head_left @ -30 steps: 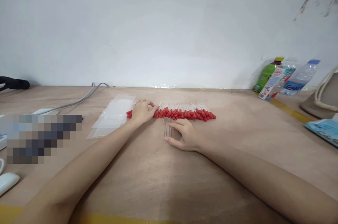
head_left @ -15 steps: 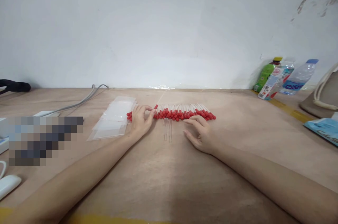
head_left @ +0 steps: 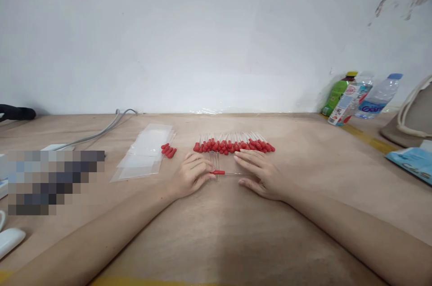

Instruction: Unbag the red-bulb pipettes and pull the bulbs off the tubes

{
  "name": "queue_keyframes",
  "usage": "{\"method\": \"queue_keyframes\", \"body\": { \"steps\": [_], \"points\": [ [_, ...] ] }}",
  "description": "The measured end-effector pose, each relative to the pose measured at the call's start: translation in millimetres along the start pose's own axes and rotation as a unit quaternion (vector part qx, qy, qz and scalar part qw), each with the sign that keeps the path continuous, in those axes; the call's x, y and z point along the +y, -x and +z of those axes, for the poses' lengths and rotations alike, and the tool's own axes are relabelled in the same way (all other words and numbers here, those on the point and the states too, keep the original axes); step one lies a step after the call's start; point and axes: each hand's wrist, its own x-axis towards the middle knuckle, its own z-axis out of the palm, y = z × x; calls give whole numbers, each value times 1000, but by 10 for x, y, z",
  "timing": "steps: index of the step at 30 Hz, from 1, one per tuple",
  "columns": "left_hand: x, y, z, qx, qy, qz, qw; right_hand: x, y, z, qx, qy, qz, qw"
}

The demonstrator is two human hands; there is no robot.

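My left hand [head_left: 194, 173] pinches a dropper by its red rubber bulb [head_left: 218, 172]. Its clear thin tube points right, lying level across a few bare glass tubes [head_left: 217, 160]. The tube's far end reaches into the gap between the thumb and fingers of my right hand [head_left: 259, 173], which are apart and do not visibly grip it. Just beyond both hands lies a row of many droppers [head_left: 232, 145], red bulbs towards me and clear tubes towards the wall. Several more droppers [head_left: 168, 151] lie to the left, beside my left hand.
Clear plastic bags [head_left: 141, 151] lie flat at the left, with a grey cable [head_left: 101, 131] behind them. A white mouse-like object [head_left: 11, 241] sits at the left edge. Bottles [head_left: 378, 97], a blue packet [head_left: 410, 164] and a beige bag [head_left: 411, 115] stand at the right.
My left hand has drawn a dropper out of the row's left end and brought it nearer and to the right, turning it level. My right hand has shifted slightly right.
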Motion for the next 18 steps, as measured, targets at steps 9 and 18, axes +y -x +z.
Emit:
{"method": "queue_keyframes", "body": {
  "steps": [9,18],
  "points": [
    [23,-21,37,41,12,30,999,-45,-42,58,-15,-19,-16,1000],
    [36,-28,55,5,30,-25,999,-47,-48,108,12,-21,-1,1000]
  ]
}}
